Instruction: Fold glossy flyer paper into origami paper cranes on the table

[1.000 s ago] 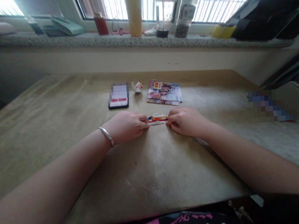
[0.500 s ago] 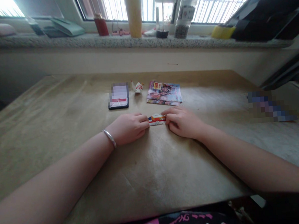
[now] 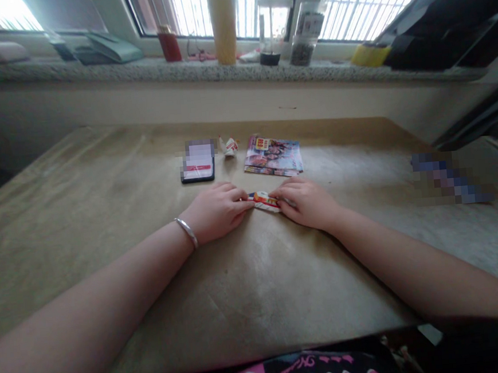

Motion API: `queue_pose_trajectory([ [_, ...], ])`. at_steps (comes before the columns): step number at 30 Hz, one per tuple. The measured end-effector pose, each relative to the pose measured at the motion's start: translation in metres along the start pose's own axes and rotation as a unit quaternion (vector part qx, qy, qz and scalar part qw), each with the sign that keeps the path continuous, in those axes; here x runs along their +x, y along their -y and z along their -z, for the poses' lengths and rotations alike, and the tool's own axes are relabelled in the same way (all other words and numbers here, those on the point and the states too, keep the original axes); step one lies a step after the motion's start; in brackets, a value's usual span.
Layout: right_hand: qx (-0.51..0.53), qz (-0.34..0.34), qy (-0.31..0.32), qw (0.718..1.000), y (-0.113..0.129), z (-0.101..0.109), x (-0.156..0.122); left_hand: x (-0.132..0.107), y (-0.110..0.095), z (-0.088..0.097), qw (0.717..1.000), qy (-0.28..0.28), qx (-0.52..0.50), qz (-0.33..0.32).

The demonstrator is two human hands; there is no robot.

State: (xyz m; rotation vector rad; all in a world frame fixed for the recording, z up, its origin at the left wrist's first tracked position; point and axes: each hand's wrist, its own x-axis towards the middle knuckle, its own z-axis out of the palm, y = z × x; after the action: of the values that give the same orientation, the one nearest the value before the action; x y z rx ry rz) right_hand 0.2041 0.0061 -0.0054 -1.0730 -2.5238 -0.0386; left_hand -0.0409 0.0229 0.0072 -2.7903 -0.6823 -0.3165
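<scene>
My left hand (image 3: 216, 211) and my right hand (image 3: 307, 200) rest on the brown table (image 3: 104, 209), knuckles up, fingers curled. Between them they pinch a small folded strip of printed paper (image 3: 263, 201), red, white and orange, one end in each hand. The strip lies low on the table and tilts slightly down to the right. A silver bangle (image 3: 186, 231) circles my left wrist.
Beyond my hands lie a phone (image 3: 197, 162), a small folded paper piece (image 3: 229, 146) and a stack of colourful printed sheets (image 3: 273, 155). A blurred object (image 3: 449, 179) lies at the right. A stone windowsill (image 3: 136, 72) carries jars, a red cup and a tall yellow cylinder.
My hands have moved closer together, so less of the paper strip shows between them. The strip now slants instead of lying level.
</scene>
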Motion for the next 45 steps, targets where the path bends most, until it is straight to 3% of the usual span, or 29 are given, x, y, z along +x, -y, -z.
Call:
queue_pose_trajectory([
  [4,0.015,0.027,0.005,1.0,-0.001,0.0,0.0,0.001,-0.001,0.003,1.0,0.004,0.001,-0.006],
  [9,0.033,0.013,0.003,0.999,0.001,-0.002,0.001,0.002,-0.012,0.004,0.999,0.029,0.013,0.028],
  [16,0.105,0.001,-0.002,0.995,-0.003,-0.006,0.002,-0.001,-0.008,-0.005,0.997,0.0,-0.076,0.009],
  [23,0.1,0.034,-0.023,0.994,-0.01,-0.011,0.0,-0.003,-0.004,-0.01,0.992,-0.013,-0.128,0.009],
  [31,0.039,0.071,0.0,0.997,-0.008,-0.006,0.002,0.001,-0.007,-0.007,0.977,-0.014,-0.211,0.035],
  [38,-0.025,0.119,-0.001,0.993,0.0,-0.001,0.001,0.002,-0.02,0.003,0.984,0.038,-0.157,0.077],
  [45,-0.011,0.11,-0.007,0.994,0.006,-0.001,0.001,0.003,-0.013,-0.003,0.988,0.004,-0.138,0.065],
])
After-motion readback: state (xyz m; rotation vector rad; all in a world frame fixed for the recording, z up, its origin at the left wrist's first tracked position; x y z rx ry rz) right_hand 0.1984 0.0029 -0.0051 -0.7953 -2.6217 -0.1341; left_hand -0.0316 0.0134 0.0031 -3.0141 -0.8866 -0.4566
